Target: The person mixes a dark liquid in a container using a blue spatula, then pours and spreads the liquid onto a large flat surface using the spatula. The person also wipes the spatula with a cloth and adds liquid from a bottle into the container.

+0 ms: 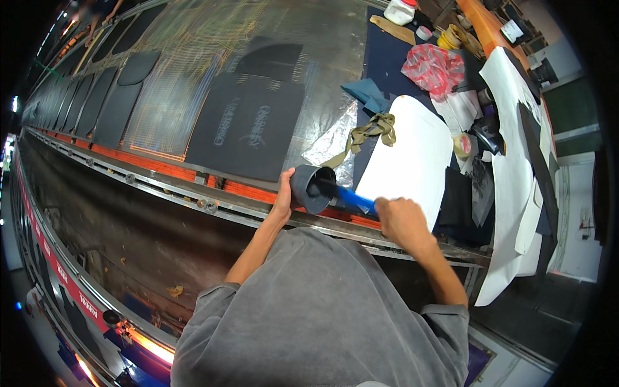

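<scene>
My left hand (284,196) grips a dark grey plastic tub (305,186) from its left side. The tub is tilted, its mouth towards the right. In my right hand (401,217) is the blue handle of a tool (355,198), whose dark, blurred end reaches into the tub's mouth; I cannot tell what kind of tool it is. Both hands are over the front edge of a long printing table. Just left of the tub, a black fabric panel (246,126) with faint printed lettering lies flat on the table. Right of it lies a white rounded sheet (411,155).
An olive fabric strap (372,133) trails towards the tub. Further back are a red-and-white plastic bag (433,70), a red-lidded jar (400,10) and a roll of tape (462,145). A metal rail (164,191) edges the table. Another person's arm (113,10) shows at far left.
</scene>
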Demonstrator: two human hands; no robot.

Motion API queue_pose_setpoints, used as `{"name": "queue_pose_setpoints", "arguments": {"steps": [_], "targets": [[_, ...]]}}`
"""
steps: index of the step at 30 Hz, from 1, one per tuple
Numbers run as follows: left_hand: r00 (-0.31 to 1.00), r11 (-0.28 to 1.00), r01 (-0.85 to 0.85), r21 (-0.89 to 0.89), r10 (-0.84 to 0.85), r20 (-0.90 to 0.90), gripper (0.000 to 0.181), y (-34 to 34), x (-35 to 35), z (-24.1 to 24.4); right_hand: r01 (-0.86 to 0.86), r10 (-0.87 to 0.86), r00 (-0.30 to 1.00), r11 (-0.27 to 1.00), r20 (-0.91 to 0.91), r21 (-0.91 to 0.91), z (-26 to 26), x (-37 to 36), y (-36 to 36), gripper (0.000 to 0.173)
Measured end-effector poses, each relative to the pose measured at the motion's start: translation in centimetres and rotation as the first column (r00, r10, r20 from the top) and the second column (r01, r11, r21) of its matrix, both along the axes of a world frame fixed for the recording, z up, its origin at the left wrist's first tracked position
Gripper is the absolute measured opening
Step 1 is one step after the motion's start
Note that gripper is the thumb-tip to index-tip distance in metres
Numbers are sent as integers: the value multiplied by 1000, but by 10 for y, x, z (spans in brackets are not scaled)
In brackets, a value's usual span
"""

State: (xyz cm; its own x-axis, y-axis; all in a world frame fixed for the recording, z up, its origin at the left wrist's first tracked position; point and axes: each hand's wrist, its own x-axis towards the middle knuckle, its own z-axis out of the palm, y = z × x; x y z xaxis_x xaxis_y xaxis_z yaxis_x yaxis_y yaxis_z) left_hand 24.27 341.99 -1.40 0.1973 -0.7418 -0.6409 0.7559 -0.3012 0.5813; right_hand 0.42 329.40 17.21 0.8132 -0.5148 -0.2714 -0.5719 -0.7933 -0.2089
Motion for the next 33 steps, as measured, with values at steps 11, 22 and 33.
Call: {"name": "queue_pose_setpoints", "arguments": {"steps": [11,22,33], "targets": [[997,997,-57,-60,53,-55,70,-6,-5,-11,122,-124,992,990,-25,-68,5,8,25,23],[985,995,-53,-86,38,-169,72,-2,-9,-5,10,-11,1000,1000,26,17,14,13,29,16],[983,998,-61,-34,54,-176,72,2,-17,-10,95,-94,994,995,57,-16,22,24,14,23]]}}
